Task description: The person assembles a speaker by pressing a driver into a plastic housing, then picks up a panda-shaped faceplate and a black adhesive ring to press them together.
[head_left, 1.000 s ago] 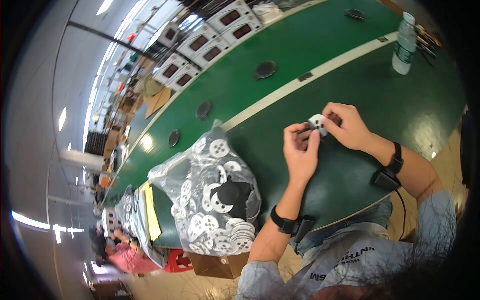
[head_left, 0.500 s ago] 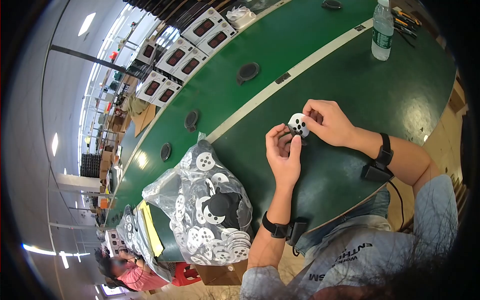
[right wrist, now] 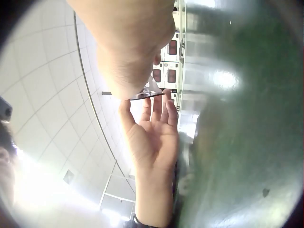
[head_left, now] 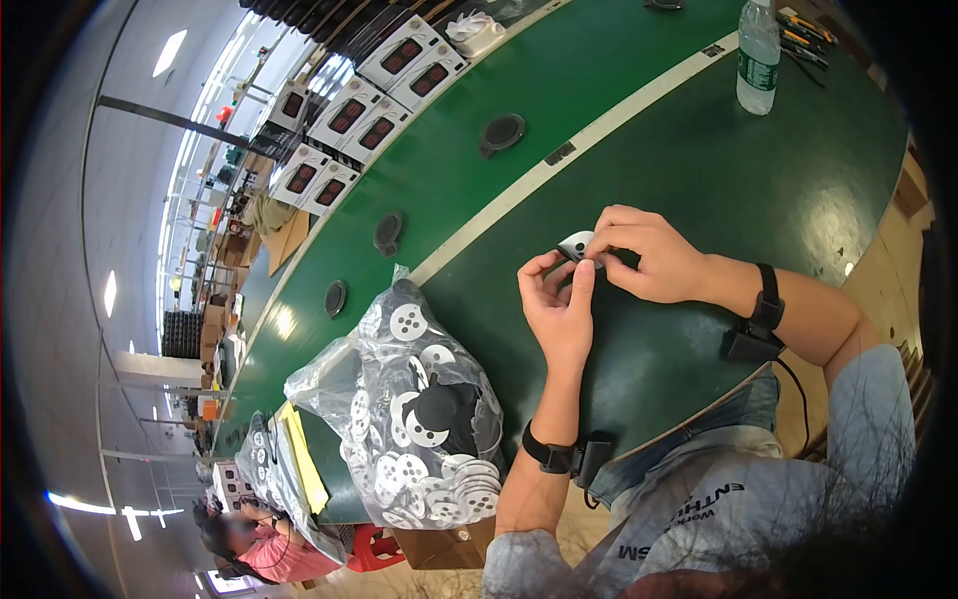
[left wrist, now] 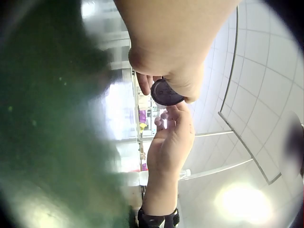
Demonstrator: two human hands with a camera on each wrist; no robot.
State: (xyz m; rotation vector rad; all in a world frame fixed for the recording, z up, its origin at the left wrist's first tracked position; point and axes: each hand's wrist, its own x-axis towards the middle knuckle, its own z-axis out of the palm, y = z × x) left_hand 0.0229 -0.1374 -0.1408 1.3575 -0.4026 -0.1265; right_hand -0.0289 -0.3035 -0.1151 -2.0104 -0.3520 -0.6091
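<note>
Both hands meet over the green bench around a small round black disc (left wrist: 166, 93) and a white disc with dark holes (head_left: 576, 242). My left hand (head_left: 559, 317) pinches the black disc by its edge between thumb and fingers. The fingertips of my right hand (head_left: 654, 258) pinch the white disc's near side and hide part of it. In the right wrist view the white piece (right wrist: 154, 87) stands tilted up from the disc's thin dark edge. Left of my left forearm lies a clear plastic bag (head_left: 374, 344) full of similar white discs with holes.
Several black round pieces (head_left: 502, 134) lie on the bench strip beyond a pale divider (head_left: 519, 206). White boxes (head_left: 349, 112) are stacked behind. A water bottle (head_left: 758, 60) stands at the far right near some tools (head_left: 806, 40). Another person (head_left: 269, 547) sits at the lower left.
The head view has shifted, mostly during the first half second. The white disc, earlier facing up with its holes showing, is now tilted and more covered as my right fingers close over it.
</note>
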